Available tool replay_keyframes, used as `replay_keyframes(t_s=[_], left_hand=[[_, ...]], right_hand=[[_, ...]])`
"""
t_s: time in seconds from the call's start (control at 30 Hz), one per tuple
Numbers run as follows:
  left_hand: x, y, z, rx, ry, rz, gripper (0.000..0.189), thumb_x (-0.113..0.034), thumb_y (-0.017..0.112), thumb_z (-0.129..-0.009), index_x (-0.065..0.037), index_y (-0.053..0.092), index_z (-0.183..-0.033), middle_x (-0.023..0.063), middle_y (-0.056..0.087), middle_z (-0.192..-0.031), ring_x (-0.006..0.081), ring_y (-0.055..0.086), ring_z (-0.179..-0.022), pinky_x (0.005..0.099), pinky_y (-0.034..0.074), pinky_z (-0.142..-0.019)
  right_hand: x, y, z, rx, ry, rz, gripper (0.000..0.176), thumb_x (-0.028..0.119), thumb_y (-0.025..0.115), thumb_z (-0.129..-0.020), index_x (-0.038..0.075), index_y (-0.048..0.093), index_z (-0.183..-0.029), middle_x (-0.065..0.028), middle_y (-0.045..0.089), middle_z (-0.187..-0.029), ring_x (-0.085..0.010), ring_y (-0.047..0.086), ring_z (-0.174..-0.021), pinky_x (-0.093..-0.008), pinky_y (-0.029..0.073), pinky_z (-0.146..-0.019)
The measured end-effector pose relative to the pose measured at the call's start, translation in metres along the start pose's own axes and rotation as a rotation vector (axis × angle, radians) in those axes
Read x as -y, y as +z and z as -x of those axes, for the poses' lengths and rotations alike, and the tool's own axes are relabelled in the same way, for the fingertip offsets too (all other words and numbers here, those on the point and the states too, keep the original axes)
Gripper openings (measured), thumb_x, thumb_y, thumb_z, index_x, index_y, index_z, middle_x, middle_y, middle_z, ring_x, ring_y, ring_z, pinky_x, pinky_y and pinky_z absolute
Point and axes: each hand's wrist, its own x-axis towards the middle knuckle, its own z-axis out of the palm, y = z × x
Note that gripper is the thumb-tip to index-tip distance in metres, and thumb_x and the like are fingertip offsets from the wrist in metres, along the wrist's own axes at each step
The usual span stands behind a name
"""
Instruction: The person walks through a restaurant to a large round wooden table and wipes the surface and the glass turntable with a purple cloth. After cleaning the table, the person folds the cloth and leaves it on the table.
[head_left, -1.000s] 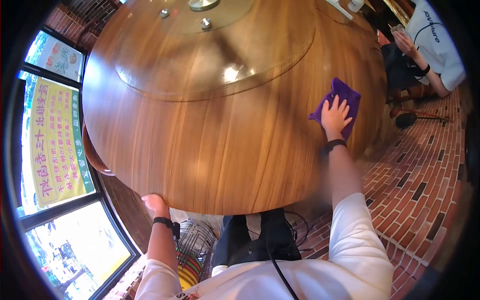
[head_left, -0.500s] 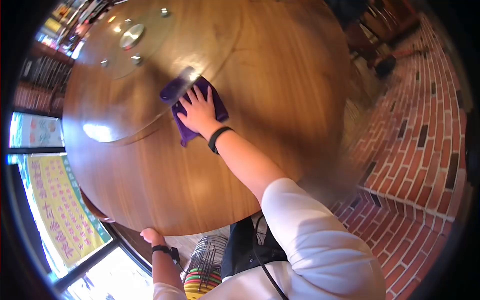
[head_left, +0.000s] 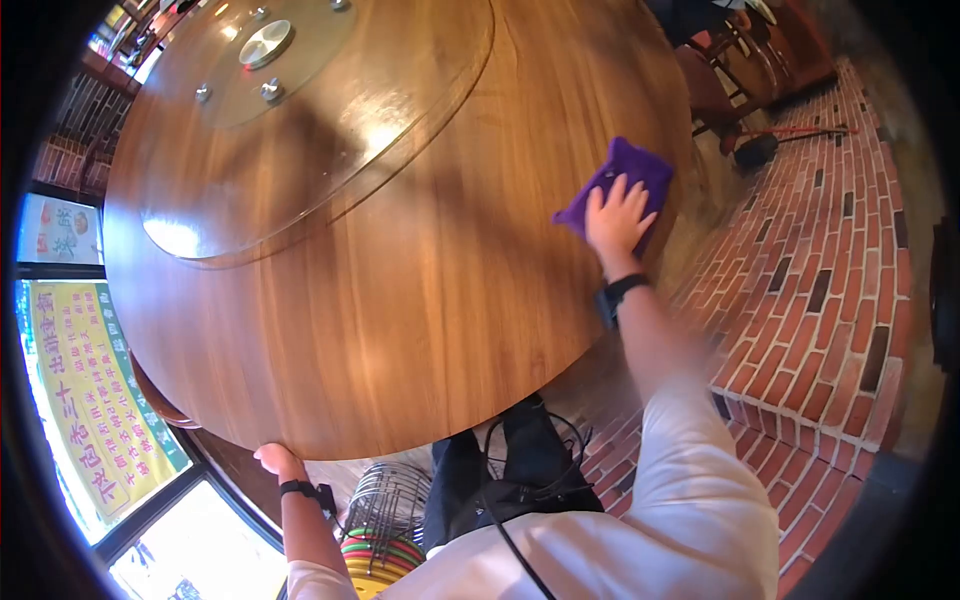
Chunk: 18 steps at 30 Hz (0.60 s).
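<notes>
My right hand [head_left: 618, 220] lies palm down with fingers stretched out on a purple cloth [head_left: 640, 172], pressing it against the wooden round table [head_left: 400, 330] near the right rim. The cloth is spread, with one corner pointing up and another to the left. At the table's near left edge is my left hand [head_left: 281, 462], touching or just beside the rim; most of its fingers are hidden. Both wrists wear dark bands. A round glass turntable [head_left: 330, 150] covers the far left of the tabletop, with a shiny metal disc [head_left: 267, 45] and small metal knobs.
Below the table edge, a stack of metal-legged stools [head_left: 390, 510] with coloured seats stands near my legs. A brick floor [head_left: 800, 290] with a step runs along the right. A long-handled dark broom or dustpan [head_left: 756, 150] and wooden chairs are behind. Yellow banner [head_left: 95, 390] at left window.
My right hand has slid the purple cloth from the turntable's edge across to the right rim of the table. My left hand stays by the near edge. The view has shifted slightly.
</notes>
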Motion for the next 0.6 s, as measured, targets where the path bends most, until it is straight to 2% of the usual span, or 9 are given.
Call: replay_keyframes(t_s=[0.03, 0.1, 0.17, 0.3, 0.33, 0.4, 0.47, 0.57, 0.6], left_hand=[[-0.021, -0.006, 0.023, 0.038, -0.101, 0.173, 0.059, -0.03, 0.025, -0.106, 0.013, 0.06, -0.126, 0.0282, 0.067, -0.126, 0.0419, 0.067, -0.113, 0.0469, 0.056, -0.094], [-0.023, -0.008, 0.031, 0.04, -0.141, 0.157, 0.059, -0.031, 0.025, -0.106, 0.013, 0.061, -0.125, 0.0278, 0.067, -0.127, 0.0416, 0.066, -0.114, 0.0464, 0.055, -0.096], [-0.023, -0.007, 0.019, 0.017, -0.2, 0.133, 0.06, -0.031, 0.025, -0.105, 0.013, 0.061, -0.124, 0.0267, 0.066, -0.129, 0.0407, 0.065, -0.117, 0.046, 0.053, -0.098], [-0.023, -0.008, 0.019, 0.089, -0.131, 0.161, 0.056, -0.027, 0.026, -0.105, 0.012, 0.06, -0.127, 0.0252, 0.066, -0.13, 0.0393, 0.065, -0.117, 0.045, 0.054, -0.097], [-0.029, -0.011, 0.026, 0.096, -0.096, 0.135, 0.055, -0.026, 0.026, -0.105, 0.012, 0.059, -0.127, 0.0247, 0.066, -0.131, 0.0391, 0.065, -0.117, 0.0448, 0.054, -0.097], [-0.025, -0.014, 0.026, 0.131, -0.072, 0.111, 0.053, -0.023, 0.027, -0.104, 0.012, 0.058, -0.128, 0.0236, 0.066, -0.131, 0.0389, 0.065, -0.117, 0.0446, 0.055, -0.097], [-0.011, -0.008, 0.0, 0.184, -0.093, 0.134, 0.052, -0.022, 0.028, -0.104, 0.012, 0.058, -0.129, 0.0226, 0.066, -0.132, 0.0388, 0.065, -0.117, 0.0445, 0.055, -0.097], [0.001, -0.007, -0.019, 0.173, 0.073, -0.216, 0.049, -0.019, 0.028, -0.104, 0.011, 0.058, -0.127, 0.0219, 0.065, -0.131, 0.0382, 0.065, -0.115, 0.0451, 0.055, -0.096], [-0.002, -0.009, -0.015, 0.182, 0.036, -0.122, 0.049, -0.019, 0.028, -0.103, 0.011, 0.058, -0.126, 0.0219, 0.066, -0.131, 0.038, 0.065, -0.115, 0.0451, 0.055, -0.096]], right_hand=[[0.018, -0.03, 0.019, 0.063, -0.081, 0.013, 0.063, 0.049, 0.049, -0.099, 0.01, 0.049, -0.148, -0.0253, 0.044, -0.154, -0.0409, 0.037, -0.147, -0.0687, 0.026, -0.114], [0.043, -0.064, 0.063, 0.127, -0.277, -0.122, 0.062, 0.047, 0.049, -0.098, 0.01, 0.05, -0.148, -0.0268, 0.043, -0.155, -0.0428, 0.036, -0.147, -0.0696, 0.023, -0.115], [0.066, -0.098, 0.11, 0.239, -0.45, -0.248, 0.066, 0.047, 0.054, -0.096, 0.012, 0.048, -0.151, -0.0273, 0.038, -0.159, -0.0434, 0.031, -0.15, -0.0694, 0.018, -0.118], [0.091, -0.149, 0.191, 0.43, -0.526, -0.461, 0.067, 0.048, 0.061, -0.093, 0.021, 0.049, -0.153, -0.0253, 0.035, -0.161, -0.0433, 0.031, -0.15, -0.0686, 0.018, -0.119], [0.088, -0.156, 0.204, 0.429, -0.555, -0.528, 0.065, 0.048, 0.063, -0.092, 0.021, 0.052, -0.151, -0.0224, 0.037, -0.161, -0.0399, 0.032, -0.15, -0.0663, 0.017, -0.12], [0.069, -0.159, 0.206, 0.436, -0.644, -0.608, 0.065, 0.046, 0.067, -0.089, 0.021, 0.056, -0.148, -0.0192, 0.04, -0.161, -0.0378, 0.036, -0.149, -0.0649, 0.022, -0.12], [0.038, -0.154, 0.18, 0.437, -0.703, -0.551, 0.064, 0.046, 0.068, -0.088, 0.02, 0.058, -0.145, -0.0165, 0.045, -0.157, -0.0367, 0.042, -0.144, -0.0647, 0.029, -0.115], [-0.017, -0.127, 0.126, 0.404, -0.672, -0.366, 0.063, 0.048, 0.066, -0.089, 0.018, 0.057, -0.144, -0.0181, 0.045, -0.157, -0.038, 0.04, -0.145, -0.0653, 0.029, -0.116], [-0.035, -0.113, 0.108, 0.359, -0.634, -0.313, 0.063, 0.048, 0.065, -0.09, 0.017, 0.056, -0.145, -0.0186, 0.044, -0.157, -0.0388, 0.039, -0.146, -0.0655, 0.028, -0.116]])
